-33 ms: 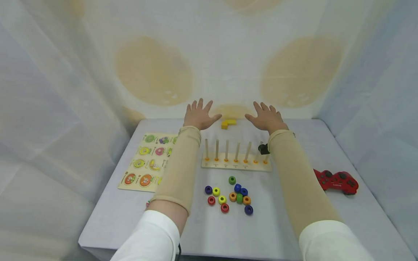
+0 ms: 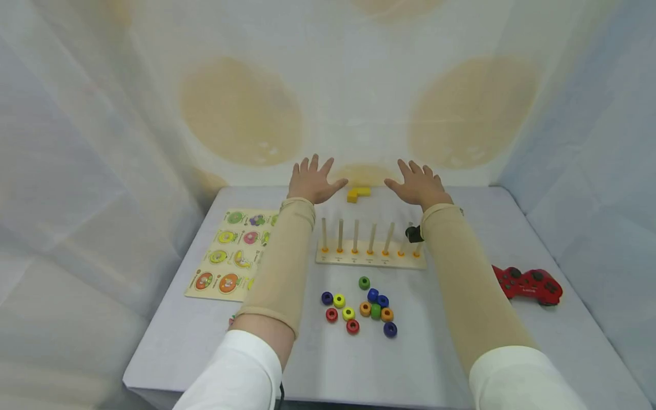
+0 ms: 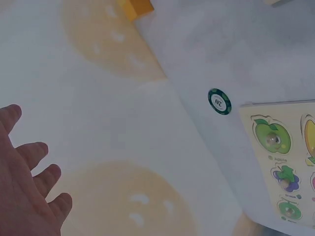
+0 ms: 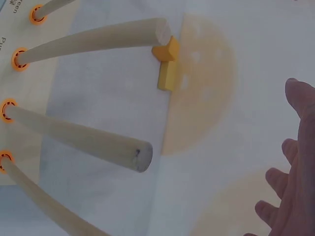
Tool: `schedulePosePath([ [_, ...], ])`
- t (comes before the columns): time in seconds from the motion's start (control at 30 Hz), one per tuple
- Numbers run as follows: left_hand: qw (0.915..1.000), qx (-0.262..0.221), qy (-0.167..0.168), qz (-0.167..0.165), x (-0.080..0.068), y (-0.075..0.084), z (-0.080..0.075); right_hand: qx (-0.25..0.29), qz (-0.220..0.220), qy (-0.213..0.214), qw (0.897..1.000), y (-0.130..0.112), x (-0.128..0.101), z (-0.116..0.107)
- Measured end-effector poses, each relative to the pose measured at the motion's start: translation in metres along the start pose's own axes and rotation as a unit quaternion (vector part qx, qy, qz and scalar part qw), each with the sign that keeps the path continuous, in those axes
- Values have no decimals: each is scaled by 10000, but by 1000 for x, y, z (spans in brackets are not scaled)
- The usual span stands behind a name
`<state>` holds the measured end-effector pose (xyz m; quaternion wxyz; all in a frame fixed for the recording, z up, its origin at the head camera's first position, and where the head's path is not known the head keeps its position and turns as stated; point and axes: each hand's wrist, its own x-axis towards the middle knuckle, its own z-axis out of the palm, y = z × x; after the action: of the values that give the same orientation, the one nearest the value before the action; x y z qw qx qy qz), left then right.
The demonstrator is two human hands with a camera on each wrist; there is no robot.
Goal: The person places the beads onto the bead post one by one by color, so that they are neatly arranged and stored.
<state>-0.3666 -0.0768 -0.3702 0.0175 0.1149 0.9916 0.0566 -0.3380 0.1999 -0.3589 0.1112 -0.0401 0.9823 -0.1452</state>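
Both hands stretch out over the far part of the table in the head view, holding nothing. The left hand [image 2: 312, 185] has its fingers spread; it also shows at the left wrist view's edge. The right hand [image 2: 419, 187] mirrors it, fingers extended, thumb pointing inward. Between and below the hands lie two yellow blocks [image 2: 363, 192]. Nearer stands a wooden peg board [image 2: 369, 261] with a row of upright pegs [image 4: 83, 42] set in orange rings. In front of it is a loose group of coloured beads: red [image 2: 331, 315], yellow [image 2: 339, 300], green [image 2: 364, 283], blue, orange and purple.
A wooden fruit puzzle board [image 2: 209, 270] lies on the left, partly behind the left forearm. A green-and-white chip [image 3: 219, 101] sits beside it in the left wrist view. On the right is a red game controller [image 2: 535, 286]. White cloth walls surround the table [image 2: 169, 341].
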Motion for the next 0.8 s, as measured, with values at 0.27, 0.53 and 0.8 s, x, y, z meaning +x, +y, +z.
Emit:
schedulePosePath([
  [0.27,10000,-22,-40,-35,4,-8,-3,-81,-115,186,9997,3,5,-6],
  [0.53,9936,-974,-422,-389,-11,-28,13,380,-689,1539,9849,-3,-3,11],
  [0.8,9495,-2706,-1543,-365,-57,-51,116,1181,-2365,3106,9130,-12,-93,130],
])
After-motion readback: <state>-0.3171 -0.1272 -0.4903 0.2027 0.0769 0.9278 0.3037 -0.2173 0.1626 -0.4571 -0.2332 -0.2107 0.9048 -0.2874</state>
